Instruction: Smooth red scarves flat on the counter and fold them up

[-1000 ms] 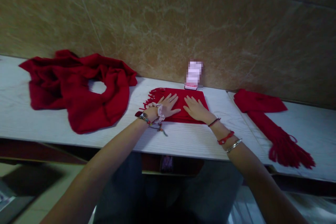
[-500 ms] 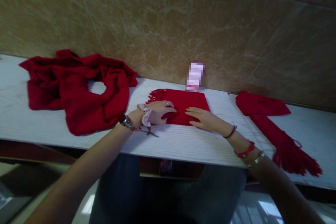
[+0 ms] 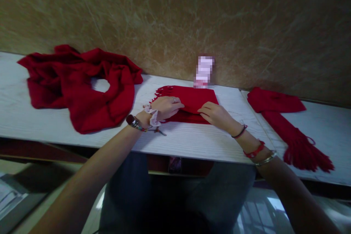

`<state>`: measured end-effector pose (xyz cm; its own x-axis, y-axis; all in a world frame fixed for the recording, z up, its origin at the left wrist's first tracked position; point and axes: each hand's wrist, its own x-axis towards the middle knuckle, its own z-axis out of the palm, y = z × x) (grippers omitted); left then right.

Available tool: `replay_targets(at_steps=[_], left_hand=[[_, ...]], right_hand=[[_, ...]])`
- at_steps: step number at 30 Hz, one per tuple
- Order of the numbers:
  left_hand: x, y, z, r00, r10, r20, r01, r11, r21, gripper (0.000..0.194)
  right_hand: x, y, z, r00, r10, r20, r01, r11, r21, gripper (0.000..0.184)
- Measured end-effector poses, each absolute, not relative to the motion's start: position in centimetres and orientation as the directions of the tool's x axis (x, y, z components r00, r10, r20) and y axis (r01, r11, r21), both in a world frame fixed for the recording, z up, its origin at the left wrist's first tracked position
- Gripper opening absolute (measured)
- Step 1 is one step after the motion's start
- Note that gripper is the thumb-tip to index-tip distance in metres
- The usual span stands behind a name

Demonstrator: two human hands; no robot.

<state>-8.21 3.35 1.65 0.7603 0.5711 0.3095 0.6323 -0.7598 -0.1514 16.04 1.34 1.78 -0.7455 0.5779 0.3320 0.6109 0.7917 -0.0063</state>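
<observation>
A folded red scarf (image 3: 192,97) with a fringe on its left end lies on the white table (image 3: 192,142) in front of me. My left hand (image 3: 164,106) grips its near edge, fingers curled under the cloth. My right hand (image 3: 215,112) pinches the same near edge a little to the right. The near edge is lifted slightly off the table between both hands.
A loose heap of red scarves (image 3: 79,84) covers the table's left part. Another red scarf (image 3: 287,124) with a fringed end lies at the right. A small pink object (image 3: 204,72) leans on the brown tiled wall (image 3: 192,18) behind the folded scarf.
Both hands lay flat on the folded scarf a second ago. They slid back to its near edge, closed on it, and now lift it.
</observation>
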Motion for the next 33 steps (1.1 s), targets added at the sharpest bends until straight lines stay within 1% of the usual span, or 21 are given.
replay_targets(at_steps=[3, 5, 6, 8, 9, 11, 13, 14, 17, 19, 20, 24, 26, 30, 33], left_hand=[[-8.7, 3.4, 2.0, 0.719, 0.567, 0.401, 0.647, -0.757, -0.091, 0.028], [-8.9, 3.4, 2.2, 0.734, 0.569, 0.37, 0.624, -0.78, -0.039, 0.026], [-8.9, 3.4, 2.2, 0.753, 0.573, 0.324, 0.61, -0.793, -0.016, 0.025], [-8.8, 3.4, 2.1, 0.784, 0.582, 0.215, 0.594, -0.805, 0.011, 0.025], [-8.8, 3.4, 2.1, 0.787, 0.593, 0.173, 0.6, -0.8, 0.013, 0.026], [-8.8, 3.5, 2.2, 0.77, 0.622, 0.141, 0.628, -0.778, 0.001, 0.03], [-9.0, 3.5, 2.5, 0.752, 0.638, 0.164, 0.647, -0.762, -0.001, 0.032], [-9.2, 3.6, 2.6, 0.746, 0.638, 0.191, 0.648, -0.761, 0.008, 0.031], [-9.8, 3.7, 3.2, 0.715, 0.622, 0.319, 0.64, -0.766, 0.06, 0.026], [-10.2, 3.7, 3.3, 0.709, 0.612, 0.351, 0.625, -0.775, 0.091, 0.025], [-10.3, 3.8, 3.2, 0.727, 0.607, 0.321, 0.611, -0.785, 0.102, 0.024], [-10.5, 4.2, 2.2, 0.814, 0.574, 0.095, 0.56, -0.817, 0.139, 0.021], [-10.6, 4.3, 1.8, 0.816, 0.574, 0.064, 0.56, -0.814, 0.155, 0.021], [-10.7, 4.1, 1.9, 0.808, 0.578, 0.111, 0.555, -0.811, 0.183, 0.02], [-10.2, 3.8, 2.3, 0.814, 0.535, 0.228, 0.498, -0.843, 0.2, 0.025]], right_hand=[[16.3, 1.4, 2.2, -0.676, 0.599, 0.428, 0.622, 0.776, -0.103, 0.024], [16.6, 1.6, 2.4, -0.655, 0.601, 0.458, 0.606, 0.78, -0.158, 0.023], [16.8, 1.7, 2.4, -0.67, 0.595, 0.445, 0.589, 0.79, -0.17, 0.022], [16.9, 1.8, 2.3, -0.732, 0.571, 0.372, 0.557, 0.816, -0.157, 0.021], [16.9, 1.8, 2.3, -0.762, 0.561, 0.324, 0.55, 0.825, -0.134, 0.021], [16.8, 1.9, 2.1, -0.796, 0.551, 0.252, 0.552, 0.831, -0.072, 0.021], [16.7, 1.8, 2.1, -0.796, 0.553, 0.248, 0.563, 0.826, -0.034, 0.022], [16.8, 1.8, 2.1, -0.786, 0.557, 0.269, 0.569, 0.821, -0.038, 0.022], [17.1, 1.7, 2.5, -0.719, 0.582, 0.38, 0.59, 0.8, -0.109, 0.021], [17.4, 1.7, 2.9, -0.694, 0.591, 0.411, 0.586, 0.796, -0.156, 0.019], [17.5, 1.7, 3.0, -0.708, 0.587, 0.393, 0.571, 0.803, -0.169, 0.018], [17.6, 1.7, 2.9, -0.817, 0.534, 0.217, 0.505, 0.845, -0.178, 0.017], [17.5, 1.7, 2.8, -0.828, 0.528, 0.189, 0.503, 0.848, -0.169, 0.017], [17.4, 1.6, 2.8, -0.823, 0.531, 0.201, 0.504, 0.847, -0.171, 0.016], [17.4, 1.5, 2.9, -0.828, 0.525, 0.197, 0.495, 0.85, -0.181, 0.016]])
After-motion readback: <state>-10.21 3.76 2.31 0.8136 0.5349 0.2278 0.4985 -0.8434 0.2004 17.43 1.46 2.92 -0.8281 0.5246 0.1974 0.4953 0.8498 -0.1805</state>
